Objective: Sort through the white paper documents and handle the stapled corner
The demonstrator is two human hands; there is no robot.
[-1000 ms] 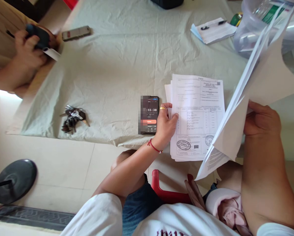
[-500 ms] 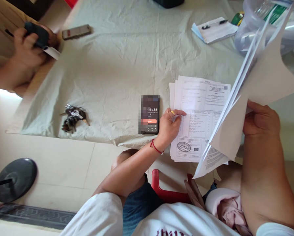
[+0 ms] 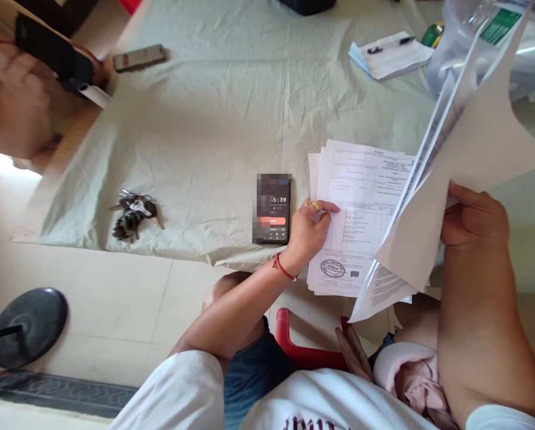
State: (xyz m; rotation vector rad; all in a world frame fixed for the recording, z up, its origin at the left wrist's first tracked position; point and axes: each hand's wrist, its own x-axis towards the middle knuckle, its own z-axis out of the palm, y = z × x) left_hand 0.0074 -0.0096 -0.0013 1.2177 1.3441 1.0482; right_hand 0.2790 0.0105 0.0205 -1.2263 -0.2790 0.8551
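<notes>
A stack of printed papers (image 3: 357,239), with a round black stamp near its lower left, lies at the table's front edge. My left hand (image 3: 310,230), wearing a gold ring and a red bracelet, is at the stack's left edge. Its index finger lies on the top sheet and its other fingers are curled in. My right hand (image 3: 476,218) is closed on several lifted sheets (image 3: 469,155), thumb on the near side. These sheets stand tilted up and curl over, covering the right part of the stack. My right fingertips are hidden behind the paper.
A phone (image 3: 274,209) showing a timer lies left of the papers. Keys (image 3: 135,215) lie farther left. A notepad with a pen (image 3: 390,54) and a clear plastic container (image 3: 455,48) are at the back right. Another person's hands (image 3: 21,101) hold a dark device at left.
The lifted sheets have shifted slightly left and downward at their lower edge. The top page of the stack has slid a little. The other person's hands and dark device have moved.
</notes>
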